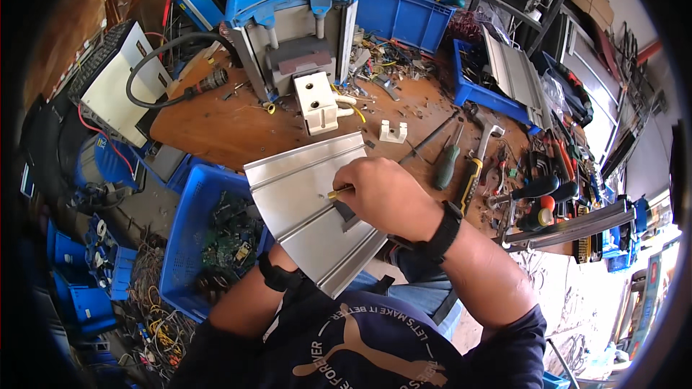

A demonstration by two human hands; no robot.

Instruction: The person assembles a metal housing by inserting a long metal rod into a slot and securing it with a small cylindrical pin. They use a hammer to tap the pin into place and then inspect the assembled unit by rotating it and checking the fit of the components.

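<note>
A silver metal panel (299, 180) with raised ribs lies tilted in front of me, over my lap and the bench's near edge. My right hand (382, 194) is closed above it, pinching a small brass-coloured piece (336, 193) whose tip points left. Most of that piece is hidden in the fingers. Under the right hand, a dark grey patch (346, 212) shows on the panel. My left hand (282, 258) reaches beneath the panel's lower left side, so its fingers are hidden. Dark straps circle both wrists.
Beyond the panel stand a cream block (316, 104) and a blue-topped press (292, 0). A screwdriver (448, 166), a hammer (484, 130) and several pliers lie to the right. A blue crate (184, 245) of circuit boards sits left, near my left arm.
</note>
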